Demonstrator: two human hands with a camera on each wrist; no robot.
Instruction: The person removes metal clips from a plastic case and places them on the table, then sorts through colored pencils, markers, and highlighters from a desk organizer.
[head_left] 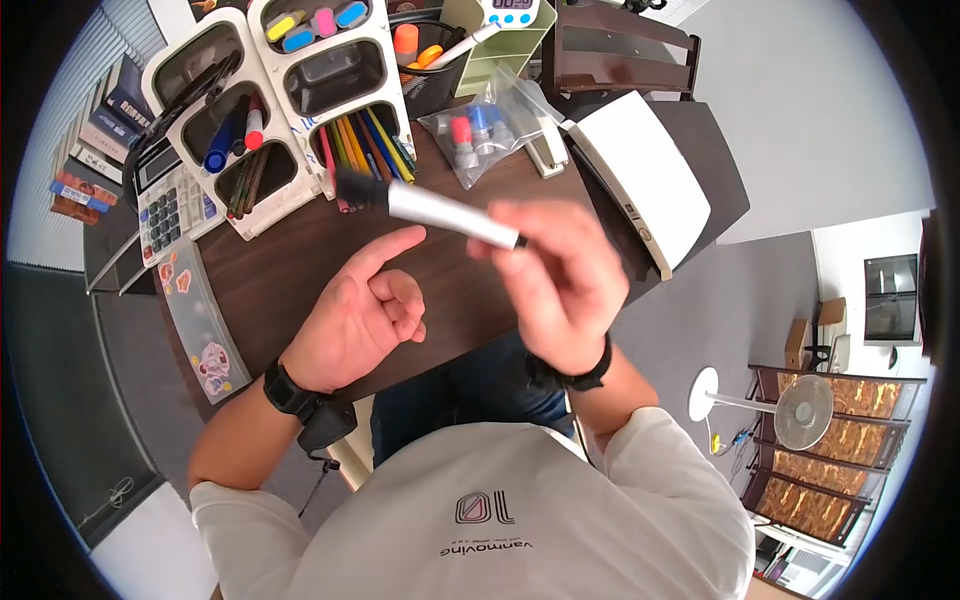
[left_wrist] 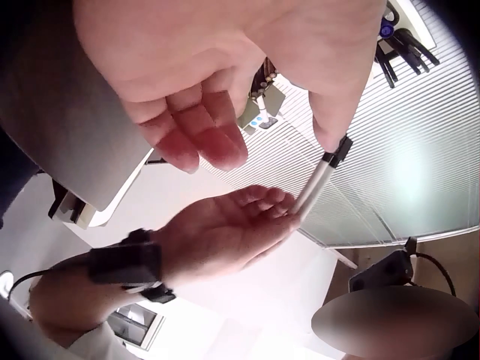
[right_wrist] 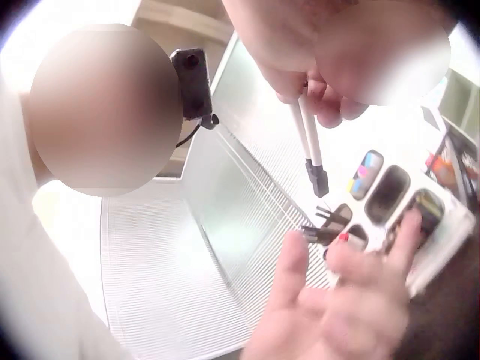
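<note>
My right hand point(head_left: 565, 285) pinches two white pens with black caps point(head_left: 440, 212) between thumb and fingers, raised above the dark table point(head_left: 445, 285). Their capped ends point left, towards the desk organizer point(head_left: 270, 90); in the right wrist view the pens point(right_wrist: 304, 135) lie side by side. Left of them, my left hand point(head_left: 355, 315) holds nothing, its index finger extended and the others loosely bent. That fingertip is close below the capped ends in the head view. Coloured pencils point(head_left: 375, 140), dark pencils point(head_left: 248, 180) and markers point(head_left: 235, 130) stand in the organizer's compartments.
A calculator point(head_left: 175, 215) and a clear stickered case point(head_left: 205, 320) lie at the left. Behind are a black mesh cup point(head_left: 430, 90), a plastic bag with capped bottles point(head_left: 490, 130) and a stapler point(head_left: 547, 150). A large white box point(head_left: 645, 185) stands at the right.
</note>
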